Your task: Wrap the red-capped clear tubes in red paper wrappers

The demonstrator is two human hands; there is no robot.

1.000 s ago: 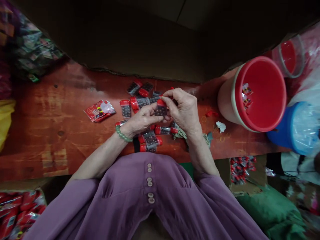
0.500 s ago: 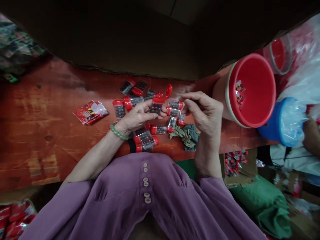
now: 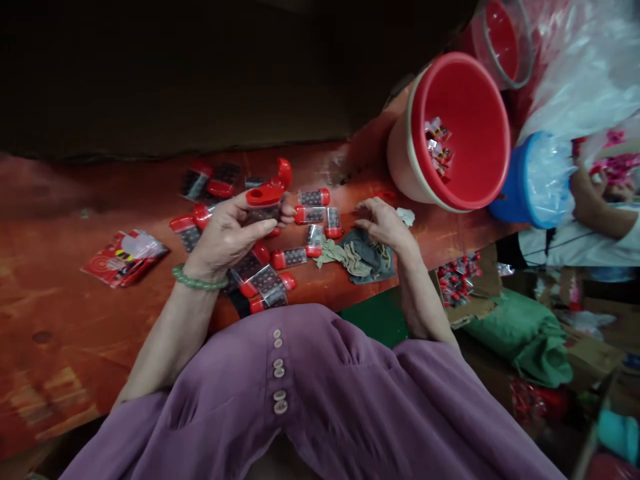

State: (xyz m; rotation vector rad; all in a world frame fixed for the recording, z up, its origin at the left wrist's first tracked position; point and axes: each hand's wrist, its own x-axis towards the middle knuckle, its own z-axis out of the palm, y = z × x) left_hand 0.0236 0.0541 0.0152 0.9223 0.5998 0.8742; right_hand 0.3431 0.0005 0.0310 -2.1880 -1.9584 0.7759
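Note:
My left hand (image 3: 225, 233), with a green bead bracelet on the wrist, holds a small clear box with a red flip lid (image 3: 263, 200); the lid stands open. My right hand (image 3: 385, 227) rests with bent fingers on the red wooden table (image 3: 75, 320), just above a crumpled grey-green cloth (image 3: 360, 257). What its fingertips pinch is too small to tell. Several more red-capped clear boxes (image 3: 310, 217) filled with dark beads lie on the table between and under my hands.
A red-lined bucket (image 3: 453, 133) with a few small packets lies tilted at the right, next to a blue tub (image 3: 530, 180) and a clear jar (image 3: 500, 40). A red packet (image 3: 123, 257) lies at the left. Another person's arm (image 3: 595, 207) is at the far right.
My right hand left the box and moved right and down onto the table by the cloth. The box's lid is now open in my left hand. The view swung right.

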